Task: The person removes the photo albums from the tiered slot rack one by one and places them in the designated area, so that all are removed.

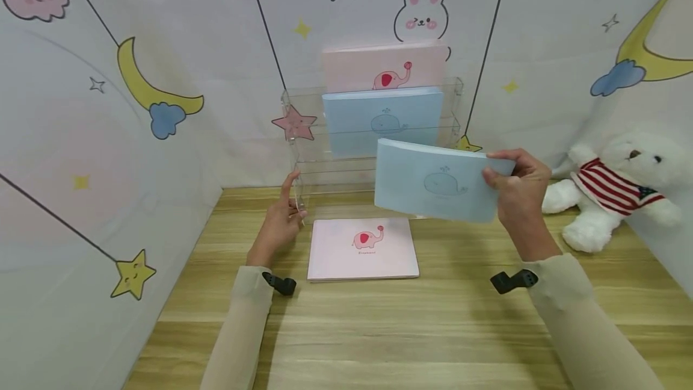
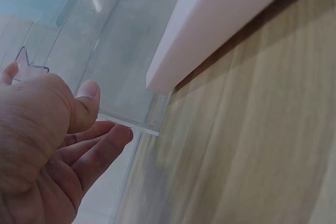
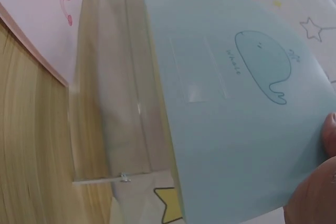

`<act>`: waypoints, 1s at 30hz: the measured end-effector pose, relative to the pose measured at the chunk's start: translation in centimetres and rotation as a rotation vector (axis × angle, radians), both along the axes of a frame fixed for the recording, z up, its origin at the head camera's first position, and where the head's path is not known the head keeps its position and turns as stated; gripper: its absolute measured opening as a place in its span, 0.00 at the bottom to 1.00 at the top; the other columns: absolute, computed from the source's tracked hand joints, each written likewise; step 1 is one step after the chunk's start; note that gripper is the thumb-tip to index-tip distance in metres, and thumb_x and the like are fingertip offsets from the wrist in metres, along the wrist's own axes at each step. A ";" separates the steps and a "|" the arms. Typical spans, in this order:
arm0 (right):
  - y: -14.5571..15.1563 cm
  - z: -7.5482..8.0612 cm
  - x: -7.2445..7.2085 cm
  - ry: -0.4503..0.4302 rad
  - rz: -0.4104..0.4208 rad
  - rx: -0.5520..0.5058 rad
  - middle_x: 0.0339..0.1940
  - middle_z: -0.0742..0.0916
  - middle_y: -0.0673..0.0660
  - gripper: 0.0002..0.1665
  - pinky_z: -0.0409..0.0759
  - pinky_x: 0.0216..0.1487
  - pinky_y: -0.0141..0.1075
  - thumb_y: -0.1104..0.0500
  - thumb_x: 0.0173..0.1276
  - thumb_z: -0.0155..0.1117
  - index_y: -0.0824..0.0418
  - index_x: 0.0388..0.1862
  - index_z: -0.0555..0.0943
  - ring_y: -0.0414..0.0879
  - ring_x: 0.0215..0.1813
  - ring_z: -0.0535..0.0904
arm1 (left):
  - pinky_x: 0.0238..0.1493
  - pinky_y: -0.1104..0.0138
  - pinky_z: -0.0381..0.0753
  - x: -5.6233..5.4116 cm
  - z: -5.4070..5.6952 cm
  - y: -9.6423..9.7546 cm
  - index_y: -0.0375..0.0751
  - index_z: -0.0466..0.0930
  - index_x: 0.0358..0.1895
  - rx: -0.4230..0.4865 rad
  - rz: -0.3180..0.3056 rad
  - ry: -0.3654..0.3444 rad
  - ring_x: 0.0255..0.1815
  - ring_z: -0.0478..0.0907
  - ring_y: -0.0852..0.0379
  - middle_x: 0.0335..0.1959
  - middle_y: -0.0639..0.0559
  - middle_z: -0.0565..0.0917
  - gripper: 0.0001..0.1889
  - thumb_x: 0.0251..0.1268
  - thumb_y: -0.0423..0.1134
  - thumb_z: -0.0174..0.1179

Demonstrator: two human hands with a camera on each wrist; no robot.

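Note:
My right hand grips the right end of a light blue notebook with a whale drawing, thumb on its front. The notebook is raised in front of a clear tiered display rack, tilted slightly down to the right in the head view. At the rack's lower left side, my left hand pinches the clear side panel between thumb and fingers. Higher tiers hold another blue whale notebook and, behind it, a pink elephant notebook. A second pink elephant notebook lies flat before the rack.
A white teddy bear in a striped shirt sits at the right on the wooden table. White cloth printed with moons, stars and a rabbit hangs behind and along both sides. Each wrist wears a black camera mount.

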State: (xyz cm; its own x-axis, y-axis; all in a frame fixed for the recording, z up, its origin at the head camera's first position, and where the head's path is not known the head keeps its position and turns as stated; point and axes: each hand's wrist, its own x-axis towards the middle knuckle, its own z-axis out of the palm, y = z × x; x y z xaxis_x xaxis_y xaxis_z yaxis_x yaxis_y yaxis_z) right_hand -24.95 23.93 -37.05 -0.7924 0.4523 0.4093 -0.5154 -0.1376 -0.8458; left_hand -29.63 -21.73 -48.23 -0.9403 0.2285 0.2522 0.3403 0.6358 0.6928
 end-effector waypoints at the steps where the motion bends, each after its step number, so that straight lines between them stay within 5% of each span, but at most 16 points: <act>1: 0.1 -0.1 0.1 -0.013 -0.002 0.003 0.25 0.91 0.52 0.15 0.88 0.34 0.29 0.88 0.54 0.71 0.75 0.36 0.90 0.40 0.30 0.91 | 0.41 0.56 0.90 0.0 0.0 0.0 0.65 0.42 0.87 -0.001 0.002 -0.001 0.52 0.91 0.35 0.45 0.36 0.87 0.51 0.76 0.25 0.63; 30: 2.8 -2.7 1.4 -0.199 0.085 -0.048 0.31 0.87 0.54 0.18 0.87 0.36 0.29 0.89 0.57 0.68 0.71 0.35 0.92 0.43 0.34 0.87 | 0.44 0.52 0.91 0.1 0.1 0.0 0.72 0.40 0.87 -0.006 0.010 -0.011 0.53 0.91 0.35 0.46 0.33 0.87 0.54 0.76 0.25 0.63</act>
